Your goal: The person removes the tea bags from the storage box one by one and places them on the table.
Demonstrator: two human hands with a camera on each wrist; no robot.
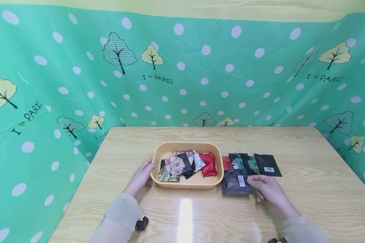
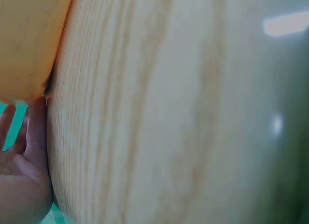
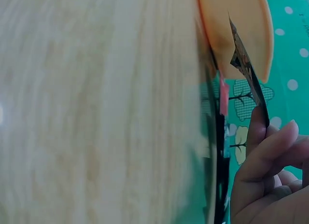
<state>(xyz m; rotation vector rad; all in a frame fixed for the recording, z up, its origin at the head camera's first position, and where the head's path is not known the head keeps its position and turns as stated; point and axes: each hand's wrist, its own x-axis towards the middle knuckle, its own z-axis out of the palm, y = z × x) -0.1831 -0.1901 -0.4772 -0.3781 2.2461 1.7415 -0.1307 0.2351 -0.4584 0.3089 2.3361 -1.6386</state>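
Observation:
In the head view a black flat sachet point(image 1: 231, 184) with a white barcode label is pinched at its right edge by my right hand point(image 1: 269, 189). The right wrist view shows this sachet point(image 3: 250, 79) edge-on, raised and tilted, between thumb and fingers. My left hand point(image 1: 141, 177) rests against the left end of the yellow-orange plastic tray point(image 1: 187, 185), and its fingers point(image 2: 36, 130) look nearly straight there. Inside the tray lie a red glossy packet point(image 1: 209, 164), a pink patterned sachet point(image 1: 174, 166), a green patterned sachet point(image 1: 167, 177) and several others.
Right of the tray, more sachets lie in an overlapping row: a red one point(image 1: 226, 163), dark ones with green labels point(image 1: 253, 163), and a black one point(image 1: 266, 163) with a barcode. The wooden table point(image 1: 219, 216) meets a green dotted cloth point(image 1: 182, 101) at the back and sides.

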